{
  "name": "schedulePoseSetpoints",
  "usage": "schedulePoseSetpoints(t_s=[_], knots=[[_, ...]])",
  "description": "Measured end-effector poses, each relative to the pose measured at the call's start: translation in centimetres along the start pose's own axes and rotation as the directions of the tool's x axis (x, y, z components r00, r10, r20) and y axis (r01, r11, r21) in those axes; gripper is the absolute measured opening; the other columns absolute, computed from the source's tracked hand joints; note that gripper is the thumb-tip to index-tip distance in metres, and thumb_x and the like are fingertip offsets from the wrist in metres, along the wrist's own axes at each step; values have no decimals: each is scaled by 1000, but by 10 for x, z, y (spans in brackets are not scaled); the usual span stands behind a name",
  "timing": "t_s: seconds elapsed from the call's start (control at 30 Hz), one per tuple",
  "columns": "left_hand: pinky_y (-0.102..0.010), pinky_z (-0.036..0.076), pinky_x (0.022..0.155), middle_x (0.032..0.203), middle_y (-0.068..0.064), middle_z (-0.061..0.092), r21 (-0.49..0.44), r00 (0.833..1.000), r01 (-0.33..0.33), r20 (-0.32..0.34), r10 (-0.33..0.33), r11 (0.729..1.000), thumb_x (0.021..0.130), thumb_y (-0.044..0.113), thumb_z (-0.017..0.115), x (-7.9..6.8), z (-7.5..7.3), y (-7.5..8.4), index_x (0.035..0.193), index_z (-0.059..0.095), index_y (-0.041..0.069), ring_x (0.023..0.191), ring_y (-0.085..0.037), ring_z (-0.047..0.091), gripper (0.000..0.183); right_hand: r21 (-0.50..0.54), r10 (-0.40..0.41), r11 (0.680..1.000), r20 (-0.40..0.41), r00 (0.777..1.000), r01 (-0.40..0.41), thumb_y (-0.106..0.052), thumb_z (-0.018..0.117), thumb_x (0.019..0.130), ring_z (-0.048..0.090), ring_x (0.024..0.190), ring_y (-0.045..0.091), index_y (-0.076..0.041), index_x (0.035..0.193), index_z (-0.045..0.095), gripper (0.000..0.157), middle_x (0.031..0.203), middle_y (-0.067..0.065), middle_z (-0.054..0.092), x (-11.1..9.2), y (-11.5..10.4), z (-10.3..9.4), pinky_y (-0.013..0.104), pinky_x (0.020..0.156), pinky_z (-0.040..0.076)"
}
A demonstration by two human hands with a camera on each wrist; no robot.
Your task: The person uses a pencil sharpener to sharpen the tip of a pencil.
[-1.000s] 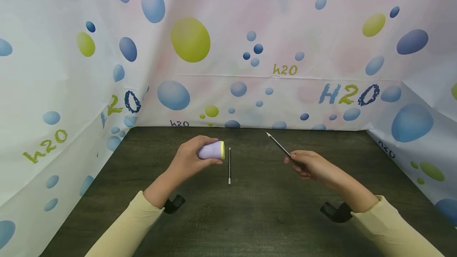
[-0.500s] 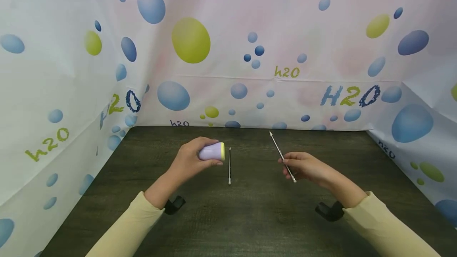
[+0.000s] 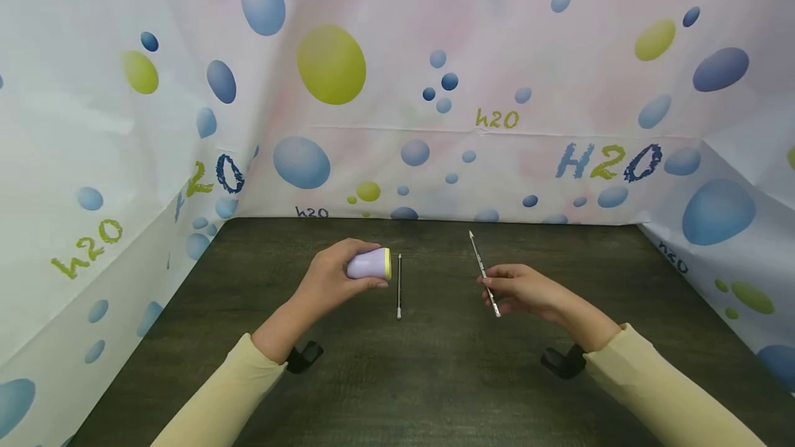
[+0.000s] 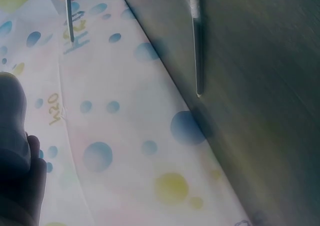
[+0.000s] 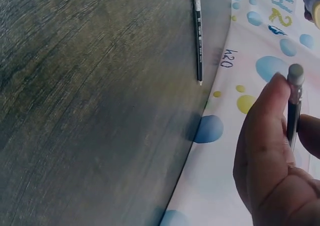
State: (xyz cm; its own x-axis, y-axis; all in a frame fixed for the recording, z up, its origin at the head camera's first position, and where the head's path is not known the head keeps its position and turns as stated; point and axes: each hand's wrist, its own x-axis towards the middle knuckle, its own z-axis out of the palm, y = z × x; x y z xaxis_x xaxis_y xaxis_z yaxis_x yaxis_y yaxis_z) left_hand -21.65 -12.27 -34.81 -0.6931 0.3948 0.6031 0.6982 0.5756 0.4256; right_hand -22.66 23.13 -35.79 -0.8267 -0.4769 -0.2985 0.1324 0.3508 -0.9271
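My left hand [image 3: 324,276] grips a lavender, tapered cylinder [image 3: 368,264] with a yellow end, held sideways with that end facing right. In the left wrist view this cylinder [image 4: 11,128] is a dark shape at the left edge. My right hand [image 3: 522,287] pinches a dark pencil [image 3: 476,252], its point up and away and its eraser end toward me. That pencil's grey eraser [image 5: 296,74] shows close up in the right wrist view, between fingers and thumb. Between the hands a second, black pencil [image 3: 399,286] lies on the table, with its white eraser [image 5: 197,2] nearest me.
The dark wood-grain table [image 3: 397,385] runs back to a white sheet [image 3: 379,123] printed with blue and green dots, which also rises at both sides. Black bands [image 3: 304,357] sit at the wrists, below pale yellow sleeves [image 3: 217,392].
My right hand has shifted left, toward the pencil on the table. The pencil in it has swung more upright, and its eraser end has come into view. The left hand has stayed put.
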Motion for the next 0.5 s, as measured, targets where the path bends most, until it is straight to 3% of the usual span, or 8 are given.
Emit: schedulePoseSetpoints(t_s=[0.23, 0.37, 0.5], knots=[[-36, 56, 73, 115, -13, 75, -4, 1000, 14, 8, -14, 1000, 72, 15, 93, -2, 0, 0, 119, 71, 1, 92, -25, 71, 53, -20, 24, 1000, -35, 999, -25, -21, 48, 109, 65, 111, 20, 17, 144, 41, 51, 124, 21, 61, 9, 3, 3, 31, 81, 60], [-36, 57, 73, 115, -14, 75, -8, 1000, 19, 13, -19, 1000, 72, 15, 93, -2, 1, 0, 118, 72, 1, 92, -25, 71, 53, -13, 38, 999, -31, 999, -39, -19, 47, 109, 57, 128, 36, 17, 147, 38, 53, 143, 35, 48, 13, 5, 6, 31, 81, 60], [-36, 56, 73, 114, -13, 76, -8, 999, 28, 16, -28, 1000, 73, 14, 93, -2, 1, -1, 118, 72, 2, 92, -25, 71, 52, -10, 51, 999, -22, 998, -51, -19, 45, 110, 53, 133, 39, 18, 149, 33, 55, 153, 37, 38, 18, 7, 7, 29, 80, 60]])
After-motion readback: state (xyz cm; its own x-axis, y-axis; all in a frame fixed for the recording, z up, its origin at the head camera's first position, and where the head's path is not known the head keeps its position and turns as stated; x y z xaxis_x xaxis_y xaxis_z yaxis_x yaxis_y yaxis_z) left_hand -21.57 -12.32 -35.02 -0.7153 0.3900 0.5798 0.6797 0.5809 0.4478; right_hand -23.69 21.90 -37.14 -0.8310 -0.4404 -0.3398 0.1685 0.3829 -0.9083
